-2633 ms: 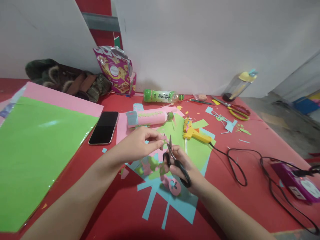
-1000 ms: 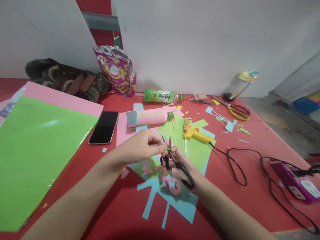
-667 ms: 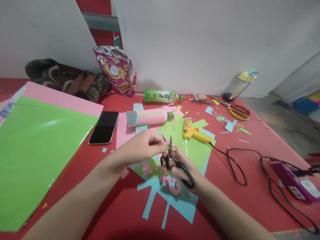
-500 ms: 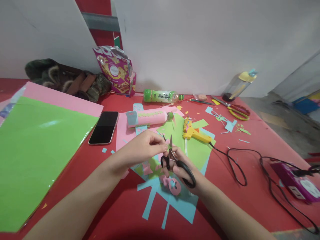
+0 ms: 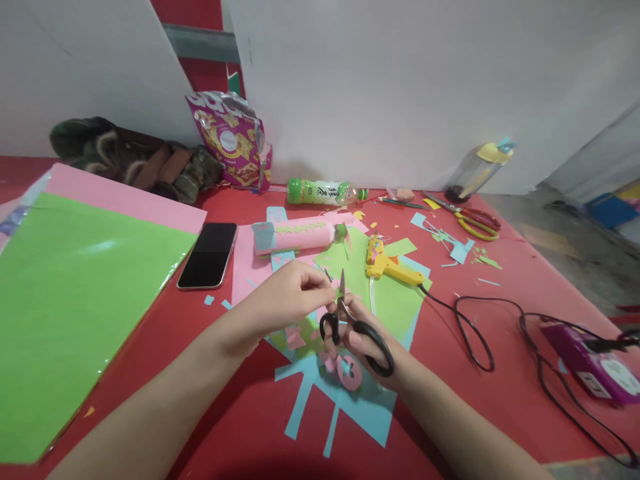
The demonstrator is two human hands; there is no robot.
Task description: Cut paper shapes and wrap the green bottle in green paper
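My right hand (image 5: 363, 333) is wrapped round black-handled scissors (image 5: 374, 348), fingers and thumb in the loops. The blades point away from me and stand a little apart. Close to their left side, my left hand (image 5: 295, 293) is closed in a pinch; whatever sits between its fingertips is too small to make out. Below the scissors lies a pink paper ring (image 5: 349, 373) on blue paper (image 5: 370, 413) with cut strips. Beyond my hands, a pink paper-wrapped bottle (image 5: 300, 236) rests on its side. A yellow glue gun (image 5: 395, 270) lies on green paper to the right.
A phone (image 5: 208, 256) and a large green sheet (image 5: 85, 300) in a clear sleeve lie on the left. Along the wall are a snack bag (image 5: 233, 147), a green tea bottle (image 5: 320, 193) and other scissors (image 5: 477, 223). The glue gun's cord runs right towards a purple power strip (image 5: 593, 367).
The scissors' loops have spread slightly apart as my right hand's fingers shifted. My left hand stays almost still, and the things on the table have not moved.
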